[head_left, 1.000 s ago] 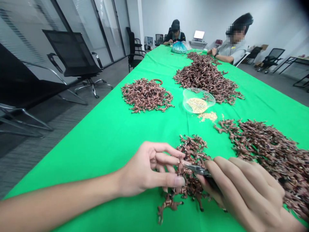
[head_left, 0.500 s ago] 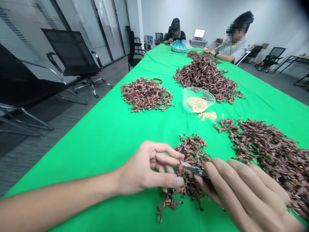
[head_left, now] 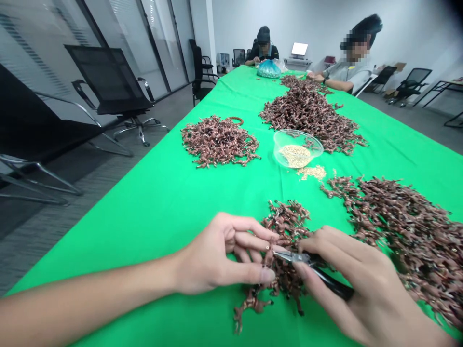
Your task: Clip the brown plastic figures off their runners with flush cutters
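My left hand (head_left: 217, 255) pinches a small brown animal figurine (head_left: 268, 260) between thumb and fingers, largely hidden by them. A tiny gold-coloured ring (head_left: 268, 247) shows at its top. My right hand (head_left: 369, 284) is closed around black-handled pliers (head_left: 338, 285), whose narrow metal tips reach to the figurine near the ring. Whether the tips grip the ring cannot be made out. Under both hands lies a small pile of similar brown figurines (head_left: 287, 217), with one loose figurine (head_left: 249, 304) at its near left edge.
Larger figurine piles lie at right (head_left: 405, 217), far middle (head_left: 311, 113) and left (head_left: 219, 142) on the green cloth (head_left: 162, 231). A clear bowl (head_left: 316, 150) holds gold bits, with more spilled beside it. Two people sit farther along the table. Office chairs (head_left: 108, 79) stand left.
My right hand has turned and opened its grip somewhat, so more of the pliers and their black handle shows. My left hand has barely moved and still holds the figurine.
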A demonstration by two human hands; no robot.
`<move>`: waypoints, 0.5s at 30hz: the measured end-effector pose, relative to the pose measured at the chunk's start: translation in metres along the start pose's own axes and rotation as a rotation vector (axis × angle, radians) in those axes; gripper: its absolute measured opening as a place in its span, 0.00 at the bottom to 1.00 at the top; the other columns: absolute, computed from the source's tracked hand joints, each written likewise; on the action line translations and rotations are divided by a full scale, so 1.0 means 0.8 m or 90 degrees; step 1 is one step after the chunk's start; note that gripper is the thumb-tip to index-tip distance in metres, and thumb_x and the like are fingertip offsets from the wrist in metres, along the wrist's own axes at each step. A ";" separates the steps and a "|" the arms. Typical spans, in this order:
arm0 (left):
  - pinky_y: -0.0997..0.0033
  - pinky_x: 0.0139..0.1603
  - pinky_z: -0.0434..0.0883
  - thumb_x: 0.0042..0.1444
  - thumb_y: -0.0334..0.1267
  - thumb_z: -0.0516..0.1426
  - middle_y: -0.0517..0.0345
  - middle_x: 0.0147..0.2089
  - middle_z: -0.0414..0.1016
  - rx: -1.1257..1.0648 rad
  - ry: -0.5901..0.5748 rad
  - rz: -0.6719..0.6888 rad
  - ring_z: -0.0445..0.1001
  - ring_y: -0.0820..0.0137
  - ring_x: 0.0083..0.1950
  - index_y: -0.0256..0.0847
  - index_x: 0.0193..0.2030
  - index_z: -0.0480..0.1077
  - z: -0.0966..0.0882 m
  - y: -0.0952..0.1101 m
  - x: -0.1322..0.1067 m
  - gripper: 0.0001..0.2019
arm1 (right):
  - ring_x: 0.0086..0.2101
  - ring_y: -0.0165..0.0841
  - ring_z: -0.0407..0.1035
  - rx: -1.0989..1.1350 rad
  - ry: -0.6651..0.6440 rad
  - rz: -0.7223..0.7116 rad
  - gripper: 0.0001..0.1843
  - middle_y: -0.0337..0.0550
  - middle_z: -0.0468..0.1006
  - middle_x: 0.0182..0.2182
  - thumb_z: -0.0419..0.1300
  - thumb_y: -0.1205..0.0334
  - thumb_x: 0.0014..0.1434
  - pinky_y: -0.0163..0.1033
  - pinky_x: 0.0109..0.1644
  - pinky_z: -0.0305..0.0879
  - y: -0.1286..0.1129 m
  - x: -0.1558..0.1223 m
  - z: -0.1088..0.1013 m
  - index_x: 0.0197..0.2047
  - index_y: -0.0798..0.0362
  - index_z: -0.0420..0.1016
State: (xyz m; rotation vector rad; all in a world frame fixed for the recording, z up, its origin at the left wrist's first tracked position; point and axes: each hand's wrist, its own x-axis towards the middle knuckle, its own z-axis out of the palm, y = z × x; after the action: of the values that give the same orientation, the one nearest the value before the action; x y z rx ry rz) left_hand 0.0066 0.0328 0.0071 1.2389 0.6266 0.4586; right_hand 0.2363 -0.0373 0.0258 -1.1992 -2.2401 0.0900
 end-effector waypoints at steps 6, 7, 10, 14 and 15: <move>0.76 0.39 0.74 0.49 0.32 0.71 0.48 0.51 0.82 0.011 0.002 0.004 0.80 0.73 0.38 0.37 0.50 0.73 0.003 -0.002 -0.001 0.21 | 0.24 0.26 0.72 0.097 0.018 0.102 0.09 0.37 0.82 0.31 0.55 0.60 0.67 0.29 0.24 0.67 -0.012 0.006 0.000 0.36 0.48 0.73; 0.75 0.39 0.74 0.49 0.31 0.71 0.47 0.51 0.82 0.004 0.000 0.006 0.80 0.73 0.38 0.37 0.49 0.73 0.003 -0.002 -0.001 0.21 | 0.22 0.25 0.71 0.105 0.015 0.115 0.10 0.35 0.82 0.31 0.54 0.59 0.68 0.29 0.23 0.67 -0.013 0.006 0.001 0.35 0.48 0.73; 0.75 0.40 0.74 0.50 0.31 0.71 0.47 0.50 0.83 -0.012 0.008 0.012 0.79 0.74 0.37 0.36 0.48 0.72 0.003 -0.003 -0.001 0.20 | 0.19 0.23 0.68 0.134 0.007 0.134 0.11 0.33 0.81 0.29 0.54 0.59 0.68 0.27 0.21 0.65 -0.011 0.006 0.001 0.34 0.47 0.74; 0.78 0.37 0.72 0.49 0.33 0.71 0.47 0.50 0.83 -0.023 0.031 0.013 0.78 0.76 0.36 0.36 0.47 0.70 -0.001 -0.005 0.001 0.20 | 0.24 0.25 0.70 0.134 -0.004 0.136 0.05 0.34 0.77 0.27 0.58 0.61 0.64 0.29 0.26 0.67 -0.002 0.003 0.004 0.37 0.48 0.74; 0.78 0.37 0.71 0.49 0.33 0.71 0.47 0.49 0.83 -0.026 0.034 0.013 0.78 0.76 0.36 0.36 0.47 0.70 -0.002 -0.005 0.001 0.21 | 0.25 0.25 0.69 0.123 -0.006 0.127 0.04 0.35 0.76 0.27 0.58 0.62 0.64 0.31 0.28 0.67 0.000 0.002 0.005 0.38 0.50 0.73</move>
State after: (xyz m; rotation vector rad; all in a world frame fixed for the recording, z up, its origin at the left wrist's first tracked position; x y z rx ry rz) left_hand 0.0062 0.0333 0.0026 1.1986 0.6479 0.5207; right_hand 0.2333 -0.0351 0.0235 -1.3122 -2.0597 0.3825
